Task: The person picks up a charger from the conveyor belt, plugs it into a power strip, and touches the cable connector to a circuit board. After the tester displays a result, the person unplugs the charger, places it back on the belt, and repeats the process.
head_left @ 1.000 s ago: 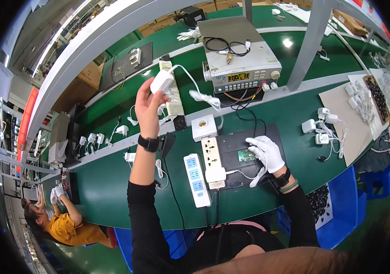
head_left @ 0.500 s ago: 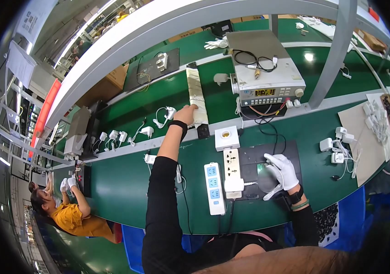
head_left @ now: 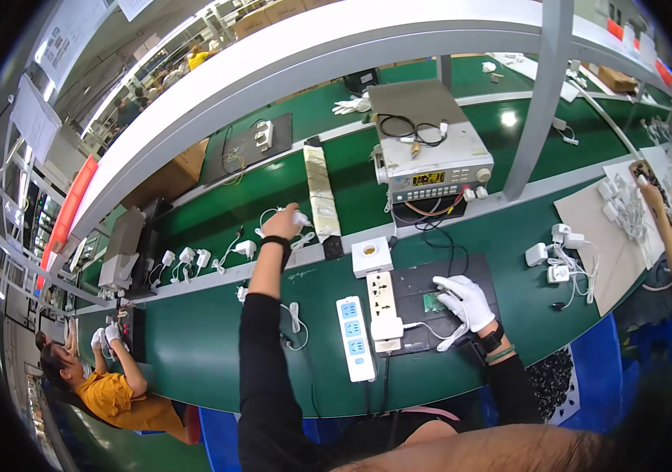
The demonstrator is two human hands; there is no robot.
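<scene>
Left hand (head_left: 281, 225) has shifted off the wrapped strip (head_left: 320, 189) to a white adapter (head_left: 301, 219), pinch can't tell; right hand (head_left: 467, 304) beside green board (head_left: 432, 302), fingers parted, cord (head_left: 422, 325) grip unclear.

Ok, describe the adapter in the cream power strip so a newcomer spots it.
On the green bench, find the black mat under the gloved right hand. At its left edge lies a cream power strip, with the white adapter on its near end. Unlike the adapters bunched farther right, it is plugged in, its cord running toward that hand.
</scene>
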